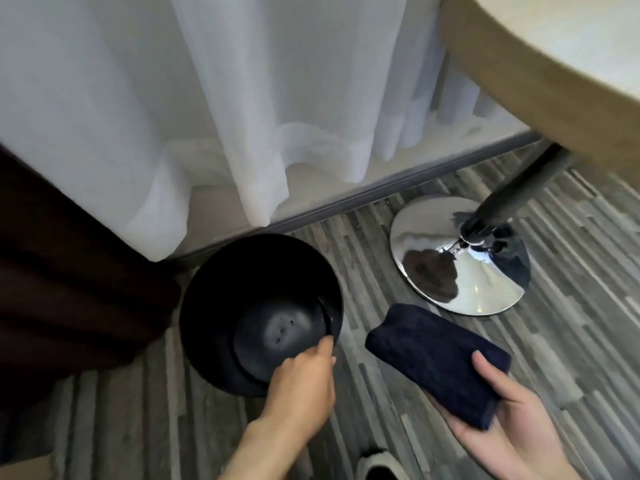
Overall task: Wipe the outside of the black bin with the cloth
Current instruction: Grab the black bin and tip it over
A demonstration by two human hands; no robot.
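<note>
A round black bin (242, 282) stands on the striped grey floor, seen from above with its empty inside showing. My left hand (299, 382) is at the bin's near rim, fingers curled over the edge, gripping it. To the right, my right hand (509, 420) is palm up and holds a folded dark navy cloth (436, 358), thumb pressed on top of it. The cloth is beside the bin and apart from it.
A chrome table base (460, 271) with a dark pole stands to the right, under a beige tabletop (554, 64). White sheer curtains (242, 116) hang behind the bin along a grey floor track. A dark brown curtain (62, 271) fills the left. A shoe tip (377, 465) shows at the bottom.
</note>
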